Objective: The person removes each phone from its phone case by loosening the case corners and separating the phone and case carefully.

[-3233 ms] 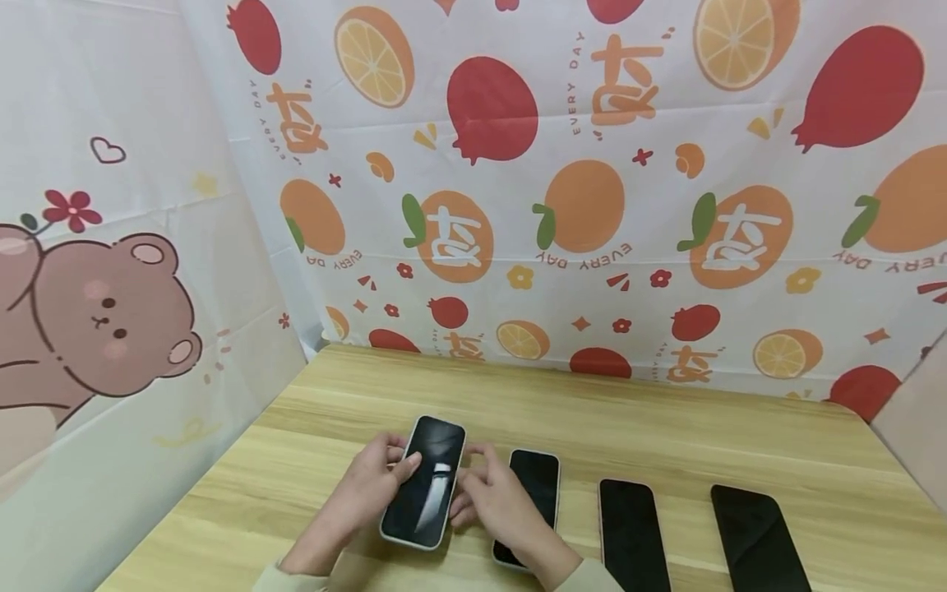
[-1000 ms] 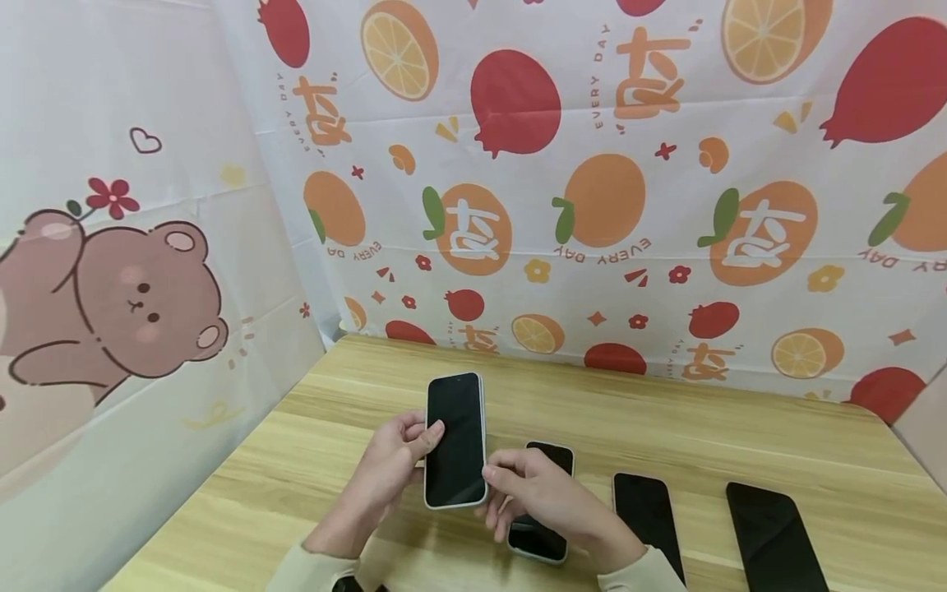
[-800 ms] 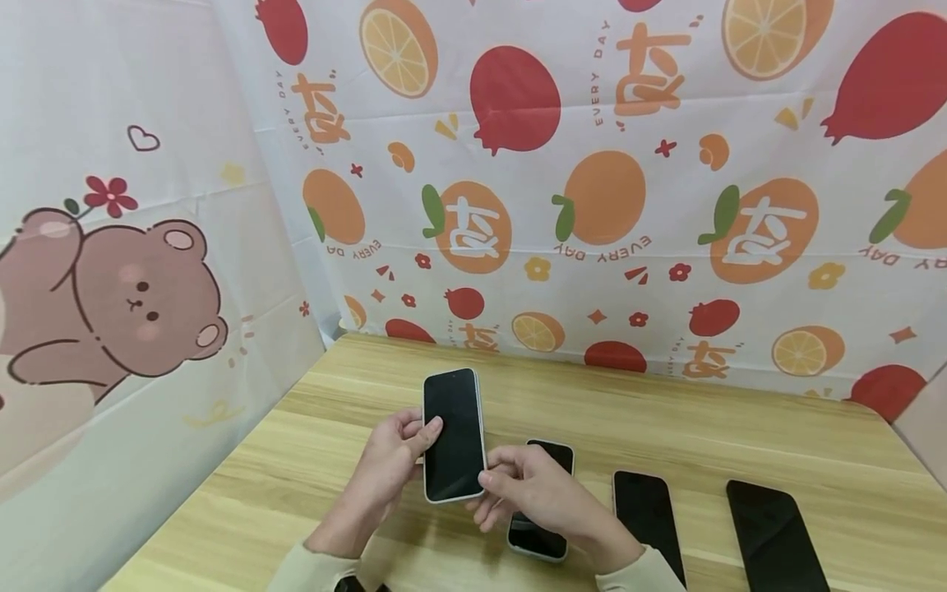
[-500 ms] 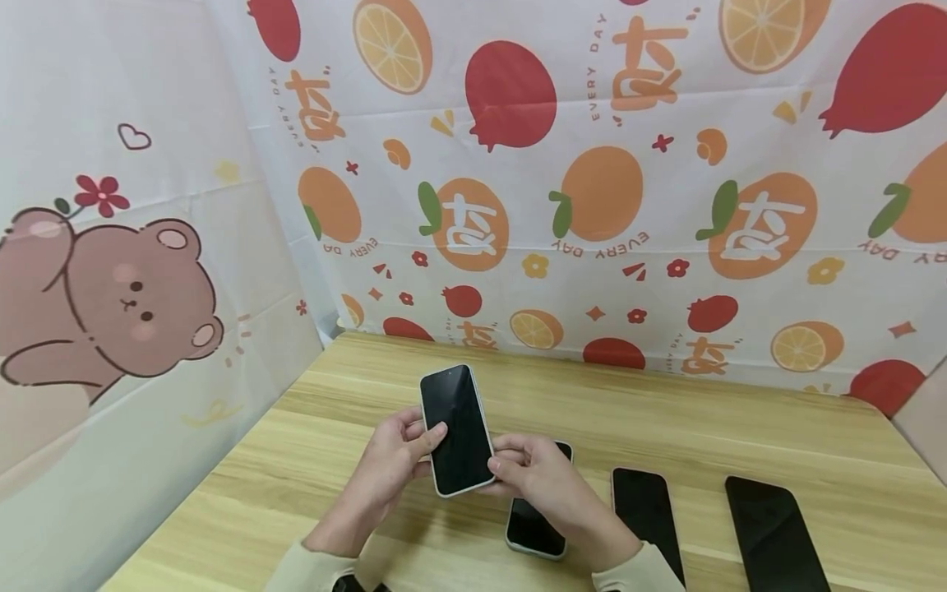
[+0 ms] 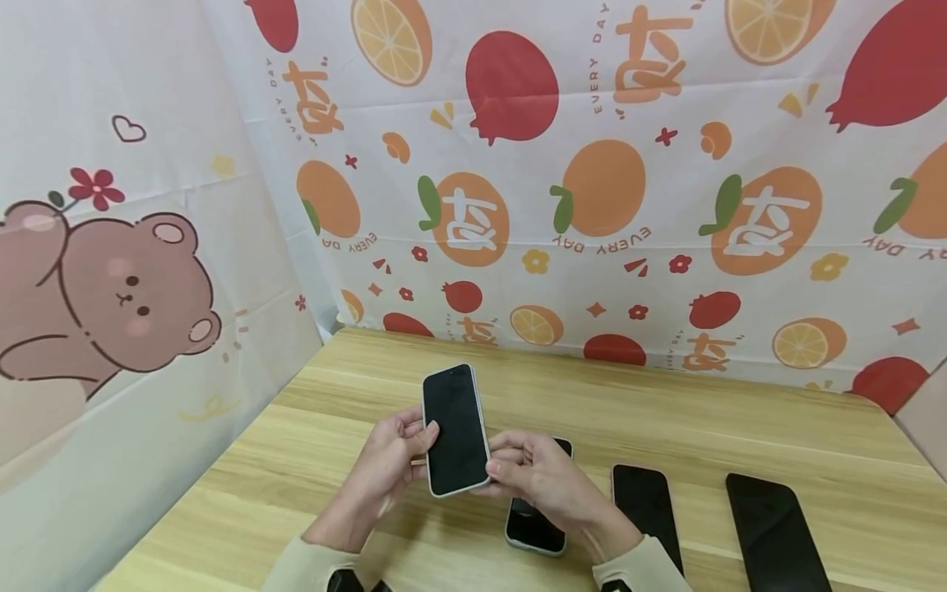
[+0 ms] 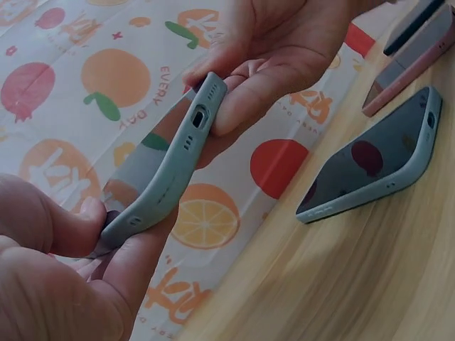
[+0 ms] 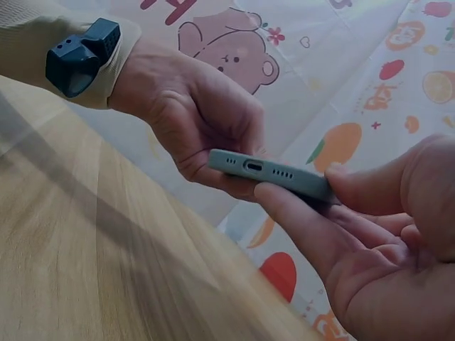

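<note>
A smartphone [image 5: 455, 432] with a dark screen is held up off the table, its top end tilted slightly left. My left hand [image 5: 392, 456] grips its left side, thumb on the edge of the glass and fingers behind. At the lower right corner, my right hand [image 5: 543, 477] pinches the phone between thumb and fingers. Both wrist views look onto the bottom end, where the pale green case [image 7: 284, 176] has a charging port cutout and small speaker holes. Partly under my right hand in the head view, a second phone [image 5: 536, 530] lies face up.
Two more dark-screened phones lie to the right: one in a pink case [image 6: 409, 71], and a larger black one [image 5: 777, 530] farther right. The wooden table [image 5: 636, 403] ends at a fruit-print cloth [image 5: 518, 214] behind. A bear-print cloth [image 5: 133, 296] hangs at left.
Over the last three seconds the phone has risen and the bright reflection has left its screen. My right hand has come onto its lower right corner; lately the phone has tilted slightly left.
</note>
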### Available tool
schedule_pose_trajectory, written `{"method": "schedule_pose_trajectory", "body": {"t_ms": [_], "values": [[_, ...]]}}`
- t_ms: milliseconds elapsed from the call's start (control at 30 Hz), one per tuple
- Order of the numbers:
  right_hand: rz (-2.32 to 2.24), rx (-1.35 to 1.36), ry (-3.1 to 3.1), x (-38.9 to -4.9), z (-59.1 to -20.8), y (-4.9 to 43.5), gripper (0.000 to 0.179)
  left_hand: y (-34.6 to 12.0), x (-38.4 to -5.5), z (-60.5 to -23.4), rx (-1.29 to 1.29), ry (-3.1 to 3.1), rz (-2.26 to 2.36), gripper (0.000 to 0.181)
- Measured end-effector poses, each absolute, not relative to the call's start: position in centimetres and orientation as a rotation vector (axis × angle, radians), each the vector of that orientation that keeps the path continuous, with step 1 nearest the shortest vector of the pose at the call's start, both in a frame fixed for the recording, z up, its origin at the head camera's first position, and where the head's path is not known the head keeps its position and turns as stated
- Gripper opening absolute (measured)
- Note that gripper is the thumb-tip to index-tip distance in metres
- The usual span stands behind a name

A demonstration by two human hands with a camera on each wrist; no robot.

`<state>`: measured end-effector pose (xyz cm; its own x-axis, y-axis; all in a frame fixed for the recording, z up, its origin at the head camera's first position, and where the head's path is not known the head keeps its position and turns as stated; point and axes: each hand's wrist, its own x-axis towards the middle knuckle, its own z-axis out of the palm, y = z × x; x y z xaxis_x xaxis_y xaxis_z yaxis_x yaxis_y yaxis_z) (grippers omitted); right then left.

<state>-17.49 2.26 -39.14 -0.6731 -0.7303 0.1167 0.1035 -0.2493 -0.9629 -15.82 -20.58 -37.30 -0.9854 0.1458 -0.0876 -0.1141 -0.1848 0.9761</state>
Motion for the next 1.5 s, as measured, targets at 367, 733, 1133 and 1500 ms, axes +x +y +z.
{"method": "schedule_pose_trajectory", "body": {"t_ms": [367, 733, 1133, 1500], "values": [[-1.981, -0.847, 1.393, -17.8, -39.6, 2.4, 0.035, -20.9, -15.8, -37.3, 0.068, 1.805, 2.315, 0.05], [-1.989, -0.869, 1.389, -17.8, -39.8, 2.5, 0.034, -20.7, -15.9, -37.7, 0.076, 1.734, 2.342, 0.045], [-1.916, -0.886, 1.411, -18.2, -39.1, 3.0, 0.043, -20.8, -16.0, -37.6, 0.16, 1.655, 2.365, 0.048], [-1.937, -0.723, 1.593, -18.2, -39.3, 2.8, 0.051, -20.2, -16.1, -38.0, 0.072, 1.808, 2.31, 0.054]]}}
